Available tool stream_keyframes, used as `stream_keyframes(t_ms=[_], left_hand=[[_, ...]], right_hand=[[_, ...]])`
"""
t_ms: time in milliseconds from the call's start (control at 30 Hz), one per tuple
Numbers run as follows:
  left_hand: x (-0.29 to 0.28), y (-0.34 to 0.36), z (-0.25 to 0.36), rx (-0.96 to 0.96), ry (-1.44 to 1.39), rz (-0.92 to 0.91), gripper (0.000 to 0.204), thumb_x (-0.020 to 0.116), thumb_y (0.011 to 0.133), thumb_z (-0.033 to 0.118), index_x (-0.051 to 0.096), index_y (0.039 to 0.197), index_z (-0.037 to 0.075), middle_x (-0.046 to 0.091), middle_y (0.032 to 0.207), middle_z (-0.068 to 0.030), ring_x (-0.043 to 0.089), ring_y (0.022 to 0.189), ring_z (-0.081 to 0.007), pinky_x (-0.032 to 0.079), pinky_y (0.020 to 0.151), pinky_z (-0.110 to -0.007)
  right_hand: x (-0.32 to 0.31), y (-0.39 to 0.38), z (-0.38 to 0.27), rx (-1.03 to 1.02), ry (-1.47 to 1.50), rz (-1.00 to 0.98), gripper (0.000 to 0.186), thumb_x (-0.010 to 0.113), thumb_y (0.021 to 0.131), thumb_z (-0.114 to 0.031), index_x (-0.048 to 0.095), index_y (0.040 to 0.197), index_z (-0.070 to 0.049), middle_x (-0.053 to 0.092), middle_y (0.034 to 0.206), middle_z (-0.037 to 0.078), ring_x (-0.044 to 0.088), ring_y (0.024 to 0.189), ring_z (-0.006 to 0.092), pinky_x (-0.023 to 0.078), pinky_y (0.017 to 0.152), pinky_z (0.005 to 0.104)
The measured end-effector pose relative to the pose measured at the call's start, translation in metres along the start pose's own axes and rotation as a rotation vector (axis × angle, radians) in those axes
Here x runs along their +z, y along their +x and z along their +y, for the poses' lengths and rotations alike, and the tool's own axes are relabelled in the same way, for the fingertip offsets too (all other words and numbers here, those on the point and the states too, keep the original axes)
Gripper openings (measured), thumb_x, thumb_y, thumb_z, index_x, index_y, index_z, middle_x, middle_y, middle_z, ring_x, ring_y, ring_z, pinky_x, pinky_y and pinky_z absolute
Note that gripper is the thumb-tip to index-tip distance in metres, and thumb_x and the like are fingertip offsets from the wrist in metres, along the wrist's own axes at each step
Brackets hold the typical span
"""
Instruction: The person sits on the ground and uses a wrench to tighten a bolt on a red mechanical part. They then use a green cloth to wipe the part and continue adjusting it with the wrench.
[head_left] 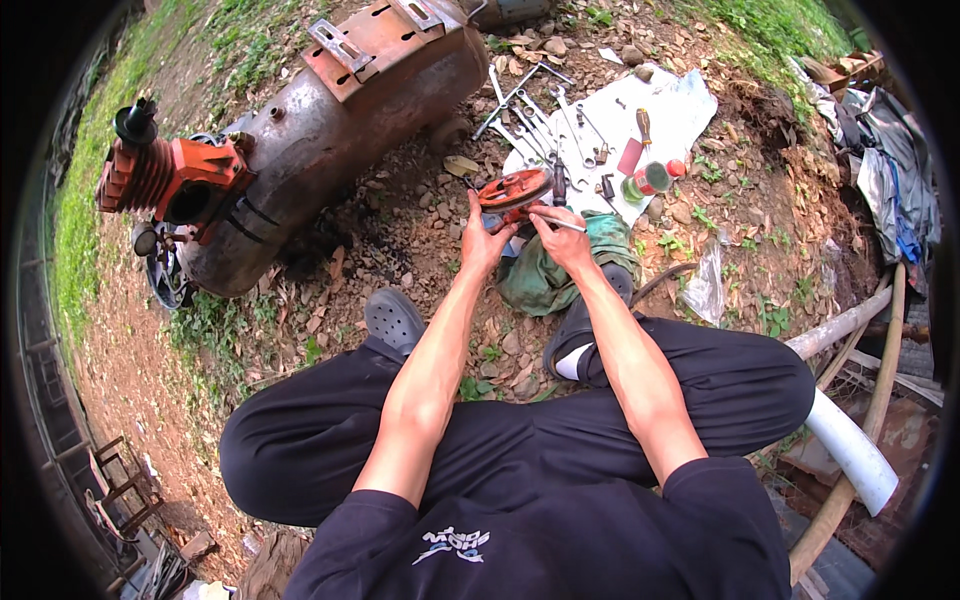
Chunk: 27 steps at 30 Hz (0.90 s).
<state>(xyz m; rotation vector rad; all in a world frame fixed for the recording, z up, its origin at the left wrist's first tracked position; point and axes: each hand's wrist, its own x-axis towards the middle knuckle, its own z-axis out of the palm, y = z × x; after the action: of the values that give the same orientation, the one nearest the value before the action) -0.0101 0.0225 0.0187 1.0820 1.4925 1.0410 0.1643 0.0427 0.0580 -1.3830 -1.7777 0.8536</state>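
Note:
My left hand (482, 240) is closed around the side of a red pulley wheel (514, 188) with a dark rim, raised above the ground in front of my feet. Below the wheel shows a smaller red part, mostly covered by my fingers. My right hand (565, 240) pinches a slim silver-grey tool (568, 223) and holds its hidden end against the underside of the red piece. Whether that tool is a wrench or something else I cannot make out. Under my right hand, a green cloth (540, 278) lies bunched near my shoe.
Several wrenches (531, 130), a screwdriver (643, 126) and a green bottle (645, 182) lie on a white sheet (680, 110) ahead. A rusty tank (330, 140) with a red finned compressor head (150, 180) stands left. Poles and a white pipe (850, 455) lie right.

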Motion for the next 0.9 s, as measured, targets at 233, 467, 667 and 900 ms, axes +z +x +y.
stream_keyframes(t_ms=[233,467,667,900], left_hand=[[0.004,-0.002,0.005,-0.010,-0.006,0.030,0.107,0.075,0.082,0.009,-0.004,0.154,0.003,0.053,0.138,-0.0202,0.068,0.105,-0.0233,0.054,0.083,-0.032],[0.003,0.004,-0.010,0.020,-0.042,0.032,0.112,0.077,0.080,0.012,-0.007,0.154,0.003,0.051,0.140,-0.0214,0.067,0.106,-0.0248,0.054,0.086,-0.032],[0.003,-0.003,-0.001,-0.096,0.044,0.011,0.121,0.083,0.076,0.019,-0.010,0.152,-0.001,0.060,0.127,-0.0240,0.065,0.108,-0.0276,0.053,0.091,-0.035],[0.002,-0.007,0.002,-0.051,0.226,0.100,0.119,0.082,0.074,0.034,0.000,0.154,0.002,0.069,0.114,-0.0183,0.067,0.103,-0.0326,0.051,0.090,-0.039]], right_hand=[[0.010,-0.012,0.006,-0.200,-0.088,0.181,0.013,0.067,0.085,-0.005,0.072,0.096,0.000,0.072,0.089,0.015,0.069,0.086,0.0280,0.054,0.076,0.0348],[0.006,-0.007,-0.001,-0.163,-0.049,0.172,0.014,0.067,0.085,-0.006,0.072,0.098,-0.001,0.072,0.090,0.015,0.070,0.084,0.0282,0.054,0.076,0.0345],[0.005,-0.002,-0.002,0.217,0.096,0.079,0.017,0.066,0.090,-0.013,0.073,0.102,-0.003,0.073,0.088,0.011,0.069,0.082,0.0175,0.053,0.074,0.0297],[-0.009,0.012,0.011,0.101,0.092,-0.126,0.020,0.068,0.089,-0.018,0.073,0.102,-0.003,0.074,0.087,0.011,0.068,0.078,0.0165,0.052,0.072,0.0287]])
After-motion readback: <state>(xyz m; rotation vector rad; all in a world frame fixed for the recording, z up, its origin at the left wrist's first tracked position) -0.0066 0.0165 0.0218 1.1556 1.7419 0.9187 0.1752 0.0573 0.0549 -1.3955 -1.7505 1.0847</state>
